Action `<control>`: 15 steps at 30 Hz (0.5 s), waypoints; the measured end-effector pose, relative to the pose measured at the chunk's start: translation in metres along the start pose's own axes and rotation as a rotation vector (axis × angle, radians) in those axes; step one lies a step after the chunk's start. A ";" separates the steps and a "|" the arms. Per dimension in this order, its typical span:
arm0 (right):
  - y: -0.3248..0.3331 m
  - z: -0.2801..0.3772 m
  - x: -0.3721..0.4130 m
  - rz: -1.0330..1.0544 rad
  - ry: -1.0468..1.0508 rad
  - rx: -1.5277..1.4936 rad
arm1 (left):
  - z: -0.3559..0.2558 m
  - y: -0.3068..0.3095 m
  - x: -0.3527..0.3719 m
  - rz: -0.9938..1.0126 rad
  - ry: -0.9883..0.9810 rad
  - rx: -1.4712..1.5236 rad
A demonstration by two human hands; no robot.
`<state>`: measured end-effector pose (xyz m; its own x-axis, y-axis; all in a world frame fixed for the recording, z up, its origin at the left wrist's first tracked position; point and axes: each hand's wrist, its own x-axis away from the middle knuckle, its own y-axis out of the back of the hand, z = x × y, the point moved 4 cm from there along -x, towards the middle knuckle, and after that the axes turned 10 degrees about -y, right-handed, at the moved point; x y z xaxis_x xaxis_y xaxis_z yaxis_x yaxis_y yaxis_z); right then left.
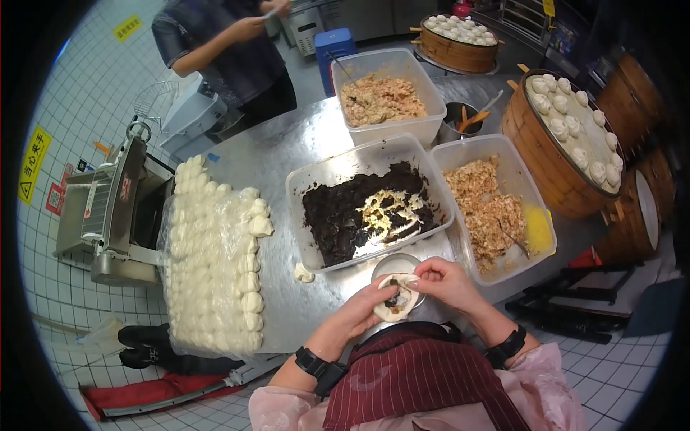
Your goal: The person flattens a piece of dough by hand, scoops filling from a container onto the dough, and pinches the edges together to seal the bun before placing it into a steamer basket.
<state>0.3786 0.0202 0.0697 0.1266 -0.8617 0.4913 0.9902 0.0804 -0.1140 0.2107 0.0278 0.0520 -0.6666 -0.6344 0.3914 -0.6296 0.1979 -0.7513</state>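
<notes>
A round dough wrapper [397, 307] with dark filling in its middle rests in my left hand [357, 310], whose fingers curl around its left side. My right hand [443, 282] pinches the wrapper's upper right edge between thumb and fingers. Beneath and behind the wrapper is a round metal bowl [384, 265], partly hidden by it. Just beyond my hands stands a clear tub [298, 243] of dark filling with a pale patch on it. To the right is another clear tub [544, 256] with orange-brown filling and a spoon. A small dough piece [303, 273] lies left of my hands.
Many dough pieces [215, 273] lie under plastic film at the left, beside a rolling machine [118, 208]. Farther back are a third filling tub [392, 129], a metal pot [460, 129] and bamboo steamers [535, 154] holding buns. Another person [230, 65] stands across the table.
</notes>
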 end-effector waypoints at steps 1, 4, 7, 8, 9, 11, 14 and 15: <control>0.000 0.000 -0.001 -0.001 0.000 0.000 | 0.003 0.000 -0.001 -0.032 -0.028 -0.039; -0.003 -0.001 -0.002 0.041 -0.011 0.072 | 0.001 -0.004 0.000 -0.082 0.018 -0.295; -0.009 0.006 0.001 0.091 0.181 0.279 | 0.006 0.000 -0.003 -0.021 0.040 -0.482; -0.011 0.005 0.001 0.082 0.140 0.213 | 0.006 0.001 -0.002 -0.022 0.040 -0.481; -0.011 0.004 0.000 0.071 0.100 0.147 | 0.005 0.001 -0.002 0.000 0.073 -0.534; -0.010 -0.001 -0.003 0.094 0.096 0.205 | 0.002 0.002 -0.001 0.025 0.104 -0.588; -0.007 -0.001 -0.003 0.103 0.055 0.217 | -0.010 -0.004 0.005 0.079 -0.026 -0.492; -0.005 -0.001 -0.003 0.087 0.021 0.174 | -0.016 -0.011 0.009 0.025 -0.018 -0.298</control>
<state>0.3732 0.0216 0.0683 0.2127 -0.8577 0.4681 0.9711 0.2387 -0.0038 0.2052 0.0316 0.0723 -0.6776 -0.6395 0.3630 -0.7043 0.4222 -0.5707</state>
